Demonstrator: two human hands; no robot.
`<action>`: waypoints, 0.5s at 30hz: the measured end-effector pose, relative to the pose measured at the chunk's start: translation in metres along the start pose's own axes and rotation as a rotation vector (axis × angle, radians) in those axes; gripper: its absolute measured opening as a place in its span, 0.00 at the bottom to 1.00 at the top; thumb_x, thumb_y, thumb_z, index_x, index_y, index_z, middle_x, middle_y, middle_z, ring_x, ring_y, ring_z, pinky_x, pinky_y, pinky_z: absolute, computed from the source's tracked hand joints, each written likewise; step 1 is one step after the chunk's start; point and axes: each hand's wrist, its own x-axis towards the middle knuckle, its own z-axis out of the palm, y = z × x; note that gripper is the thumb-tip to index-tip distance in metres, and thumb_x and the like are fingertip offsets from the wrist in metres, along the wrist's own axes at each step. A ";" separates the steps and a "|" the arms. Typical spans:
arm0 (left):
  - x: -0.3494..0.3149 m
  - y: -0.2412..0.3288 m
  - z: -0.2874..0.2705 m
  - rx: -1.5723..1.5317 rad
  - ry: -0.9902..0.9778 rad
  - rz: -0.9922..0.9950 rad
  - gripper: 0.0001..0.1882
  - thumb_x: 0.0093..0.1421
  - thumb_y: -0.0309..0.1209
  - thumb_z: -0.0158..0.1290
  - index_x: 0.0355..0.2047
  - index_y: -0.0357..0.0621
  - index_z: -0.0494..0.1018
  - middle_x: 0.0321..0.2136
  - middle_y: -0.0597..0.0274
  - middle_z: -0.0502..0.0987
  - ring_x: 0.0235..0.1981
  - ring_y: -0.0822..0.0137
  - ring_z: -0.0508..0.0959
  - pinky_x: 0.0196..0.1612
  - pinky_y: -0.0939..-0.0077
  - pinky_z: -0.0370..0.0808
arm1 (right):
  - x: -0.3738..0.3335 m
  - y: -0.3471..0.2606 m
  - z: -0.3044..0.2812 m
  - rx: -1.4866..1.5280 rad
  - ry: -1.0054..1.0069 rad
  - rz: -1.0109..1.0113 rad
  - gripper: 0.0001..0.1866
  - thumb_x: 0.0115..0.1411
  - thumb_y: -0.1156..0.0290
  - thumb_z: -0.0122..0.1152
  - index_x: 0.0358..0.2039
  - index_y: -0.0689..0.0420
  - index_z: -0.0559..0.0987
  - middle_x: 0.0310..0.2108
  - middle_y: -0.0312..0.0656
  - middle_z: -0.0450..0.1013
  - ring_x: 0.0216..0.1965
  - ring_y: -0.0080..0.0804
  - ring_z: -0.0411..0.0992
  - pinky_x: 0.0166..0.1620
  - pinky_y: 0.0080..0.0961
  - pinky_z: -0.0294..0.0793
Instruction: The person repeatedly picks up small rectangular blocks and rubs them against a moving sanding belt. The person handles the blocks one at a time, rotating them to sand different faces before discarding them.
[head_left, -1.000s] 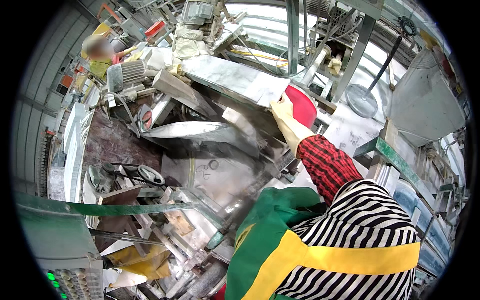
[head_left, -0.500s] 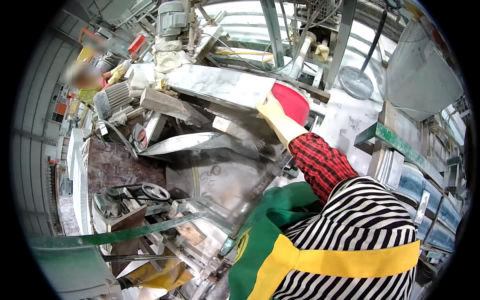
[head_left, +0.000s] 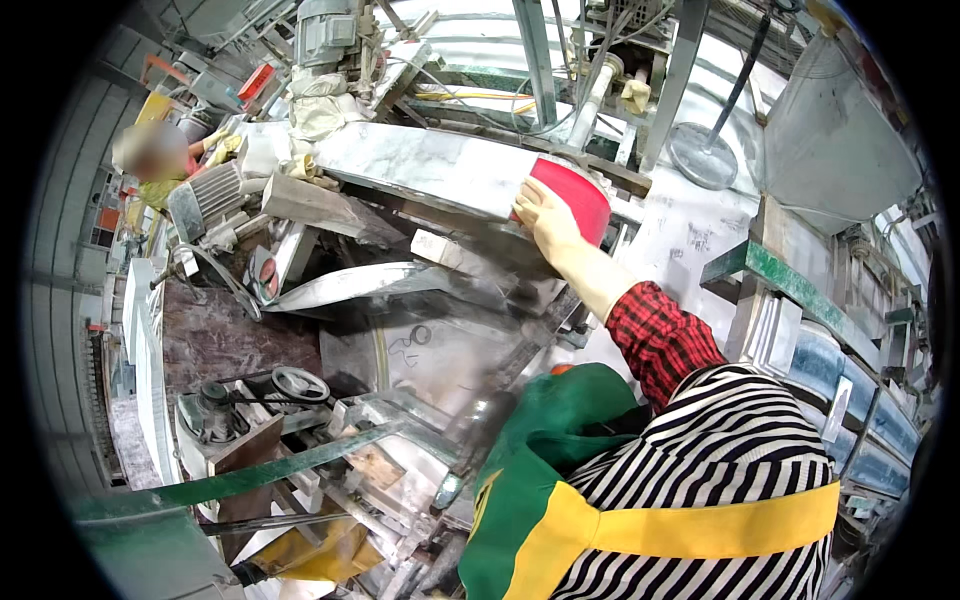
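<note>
My right hand (head_left: 547,218), in a cream glove, reaches up from the lower right. It is at the end of a long pale slab-like machine top (head_left: 430,165), against the near side of a red, curved, drum-like surface (head_left: 577,197). Its fingers look bent in toward each other. What they hold, if anything, is hidden behind the hand. A red-and-black plaid sleeve (head_left: 660,335) covers the forearm. My left hand is outside the picture.
A grey motor (head_left: 325,35) stands at the far end, a pulley wheel (head_left: 300,386) at lower left. Green metal bars (head_left: 795,295) flank the right. A round-based stand (head_left: 703,157) is behind the drum. Another person (head_left: 165,165) with yellow gloves is at far left.
My right hand has shifted from the slab end onto the red surface, its fingers drawing in and turning upward. The view has moved slightly.
</note>
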 end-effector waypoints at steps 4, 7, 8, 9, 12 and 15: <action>-0.012 0.042 0.027 -0.144 -0.125 0.042 0.43 0.57 0.27 0.62 0.69 0.33 0.54 0.69 0.46 0.56 0.68 0.53 0.60 0.70 0.60 0.57 | -0.069 -0.008 0.050 -0.483 -0.206 -0.130 0.27 0.63 0.77 0.52 0.64 0.64 0.68 0.48 0.45 0.79 0.45 0.26 0.75 0.51 0.24 0.75; -0.016 0.096 0.071 -0.245 -0.341 0.173 0.43 0.56 0.27 0.62 0.70 0.34 0.54 0.70 0.47 0.54 0.68 0.53 0.59 0.70 0.60 0.56 | -0.146 -0.005 0.085 -0.655 -0.720 0.179 0.33 0.65 0.62 0.61 0.68 0.58 0.64 0.49 0.45 0.78 0.46 0.32 0.78 0.48 0.27 0.78; -0.016 0.108 0.091 -0.213 -0.414 0.276 0.44 0.56 0.27 0.62 0.70 0.36 0.54 0.70 0.46 0.55 0.70 0.53 0.56 0.71 0.61 0.54 | -0.174 -0.027 0.101 -0.694 -0.843 0.320 0.36 0.65 0.60 0.62 0.69 0.58 0.62 0.49 0.47 0.78 0.45 0.32 0.78 0.47 0.28 0.77; -0.015 0.120 0.110 -0.177 -0.497 0.384 0.44 0.55 0.27 0.62 0.70 0.37 0.55 0.71 0.44 0.55 0.72 0.53 0.53 0.72 0.61 0.52 | -0.197 -0.049 0.112 -0.730 -0.952 0.461 0.39 0.64 0.58 0.62 0.70 0.59 0.60 0.49 0.48 0.78 0.44 0.31 0.77 0.47 0.28 0.77; -0.021 0.151 0.170 0.029 -0.610 0.769 0.47 0.52 0.23 0.63 0.71 0.37 0.53 0.71 0.45 0.55 0.71 0.54 0.56 0.72 0.61 0.53 | -0.226 -0.043 0.108 -0.704 -0.929 0.332 0.47 0.62 0.59 0.64 0.73 0.64 0.50 0.50 0.52 0.77 0.42 0.31 0.75 0.48 0.26 0.74; -0.016 0.152 0.195 0.003 -0.834 0.934 0.48 0.53 0.23 0.62 0.72 0.38 0.51 0.69 0.46 0.58 0.69 0.55 0.61 0.69 0.63 0.60 | -0.204 -0.020 0.077 -0.457 -0.675 0.217 0.45 0.60 0.66 0.65 0.73 0.61 0.53 0.42 0.42 0.77 0.40 0.27 0.74 0.44 0.23 0.74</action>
